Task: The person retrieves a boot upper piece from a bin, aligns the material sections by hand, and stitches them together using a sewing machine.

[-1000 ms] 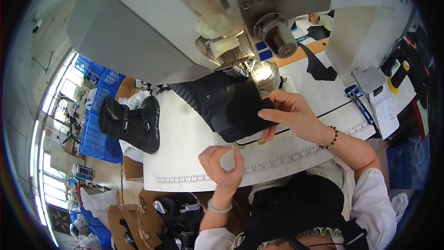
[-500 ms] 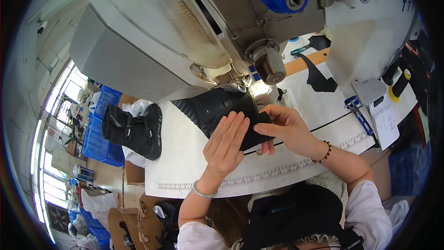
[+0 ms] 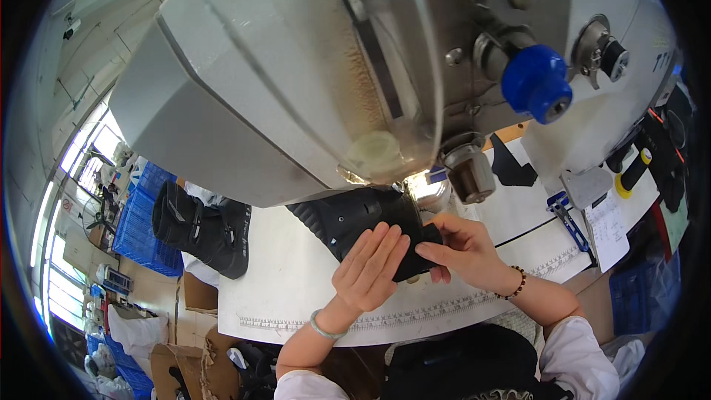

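A black boot upper [image 3: 354, 213] lies on the white table under the head of a large sewing machine [image 3: 266, 111], its far edge close to the lit needle area. My left hand [image 3: 369, 270] rests flat on the upper's near part, fingers stretched out and side by side. At the right edge of the piece, my right hand [image 3: 468, 250] pinches it between thumb and fingers. Some fingertips of that hand are hidden beneath the material. The needle itself cannot be made out behind the machine's clear guard.
A finished-looking black boot [image 3: 204, 228] stands at the table's left. Rightward lie blue-handled snips [image 3: 566, 222], a paper sheet [image 3: 607, 230], a black-and-yellow thread spool [image 3: 633, 174] and a black cut piece [image 3: 511, 164]. A printed ruler strip [image 3: 437, 298] follows the front edge. Blue crates [image 3: 148, 215] stand beyond.
The view has shifted, so the machine head looks larger and covers more of the needle area. Both hands keep nearly the same hold on the boot upper.
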A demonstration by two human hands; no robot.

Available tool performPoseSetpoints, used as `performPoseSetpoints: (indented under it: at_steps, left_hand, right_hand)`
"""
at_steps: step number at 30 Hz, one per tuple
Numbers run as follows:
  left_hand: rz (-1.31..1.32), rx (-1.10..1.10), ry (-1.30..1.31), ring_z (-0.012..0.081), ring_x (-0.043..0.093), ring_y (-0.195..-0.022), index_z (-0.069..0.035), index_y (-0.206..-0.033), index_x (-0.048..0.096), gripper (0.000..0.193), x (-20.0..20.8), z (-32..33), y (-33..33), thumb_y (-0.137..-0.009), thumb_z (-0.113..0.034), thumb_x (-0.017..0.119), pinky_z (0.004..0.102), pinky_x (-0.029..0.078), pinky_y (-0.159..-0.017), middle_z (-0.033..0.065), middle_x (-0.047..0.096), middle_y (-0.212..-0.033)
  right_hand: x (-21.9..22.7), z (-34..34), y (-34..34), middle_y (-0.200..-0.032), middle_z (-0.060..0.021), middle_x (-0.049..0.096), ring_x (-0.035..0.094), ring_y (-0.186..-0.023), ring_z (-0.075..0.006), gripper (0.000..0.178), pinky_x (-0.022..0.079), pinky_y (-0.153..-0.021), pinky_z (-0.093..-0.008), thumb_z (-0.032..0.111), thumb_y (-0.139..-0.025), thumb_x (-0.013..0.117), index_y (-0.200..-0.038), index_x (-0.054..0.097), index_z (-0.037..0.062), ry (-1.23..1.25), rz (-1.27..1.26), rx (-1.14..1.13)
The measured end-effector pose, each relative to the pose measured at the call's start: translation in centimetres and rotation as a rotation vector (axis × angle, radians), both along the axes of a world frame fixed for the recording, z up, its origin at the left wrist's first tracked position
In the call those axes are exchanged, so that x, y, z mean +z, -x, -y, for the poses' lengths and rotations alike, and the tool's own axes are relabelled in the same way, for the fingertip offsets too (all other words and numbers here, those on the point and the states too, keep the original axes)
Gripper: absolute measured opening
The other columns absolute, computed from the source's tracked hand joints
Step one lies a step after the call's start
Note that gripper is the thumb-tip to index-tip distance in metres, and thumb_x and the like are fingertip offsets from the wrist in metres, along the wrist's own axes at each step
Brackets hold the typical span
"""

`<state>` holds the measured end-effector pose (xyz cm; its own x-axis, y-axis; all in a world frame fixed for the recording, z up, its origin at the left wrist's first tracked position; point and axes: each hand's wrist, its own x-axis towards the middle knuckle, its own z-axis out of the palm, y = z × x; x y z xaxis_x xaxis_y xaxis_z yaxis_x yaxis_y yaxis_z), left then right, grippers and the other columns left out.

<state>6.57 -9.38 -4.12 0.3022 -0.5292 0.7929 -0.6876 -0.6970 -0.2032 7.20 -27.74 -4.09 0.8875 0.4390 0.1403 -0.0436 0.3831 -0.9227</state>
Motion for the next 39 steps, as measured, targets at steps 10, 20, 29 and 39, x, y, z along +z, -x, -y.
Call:
performPoseSetpoints:
  at_steps: [10, 20, 29, 39]
  left_hand:
    - [0.021, 0.037, 0.084, 0.0253, 0.06, -0.097, 0.003, -0.098, 0.064, 0.04, 0.3, 0.7, -1.9, -0.063, 0.002, 0.043, 0.0344, 0.049, -0.086, 0.0131, 0.062, -0.1]
    - [0.014, 0.023, 0.102, 0.0257, 0.06, -0.098, 0.004, -0.098, 0.063, 0.042, 0.2, 0.1, -1.9, -0.061, 0.001, 0.043, 0.0346, 0.049, -0.086, 0.0134, 0.062, -0.099]
    - [0.005, -0.008, 0.179, 0.0284, 0.059, -0.099, 0.005, -0.101, 0.061, 0.045, 0.2, 0.5, -3.4, -0.06, 0.0, 0.045, 0.0369, 0.048, -0.088, 0.0145, 0.06, -0.102]
    - [0.043, -0.072, 0.158, 0.0284, 0.058, -0.099, -0.005, -0.094, 0.064, 0.027, 0.5, 0.7, -3.7, -0.067, -0.004, 0.058, 0.0379, 0.049, -0.086, 0.0108, 0.062, -0.099]
  right_hand:
    - [0.8, -0.4, -1.1, -0.062, -0.0012, 0.056, 0.052, -0.046, -0.005, 0.021, 0.038, -0.039, -0.0167, 0.015, -0.083, 0.062, -0.096, 0.058, -0.0016, -0.033, -0.036, -0.122]
    - [1.7, -1.2, -0.5, -0.063, -0.0042, 0.057, 0.05, -0.042, -0.0081, 0.017, 0.036, -0.036, -0.0196, 0.011, -0.084, 0.06, -0.093, 0.06, -0.0036, -0.003, -0.063, -0.184]
    - [2.6, -1.0, -0.6, -0.061, -0.006, 0.058, 0.055, -0.044, -0.0106, 0.029, 0.04, -0.039, -0.0186, 0.024, -0.085, 0.06, -0.08, 0.057, -0.0036, -0.022, -0.144, -0.204]
    - [1.5, -0.4, -0.9, -0.061, -0.0071, 0.058, 0.053, -0.04, -0.0113, 0.04, 0.039, -0.036, -0.0195, 0.033, -0.093, 0.043, -0.074, 0.055, -0.0004, -0.014, -0.066, -0.068]
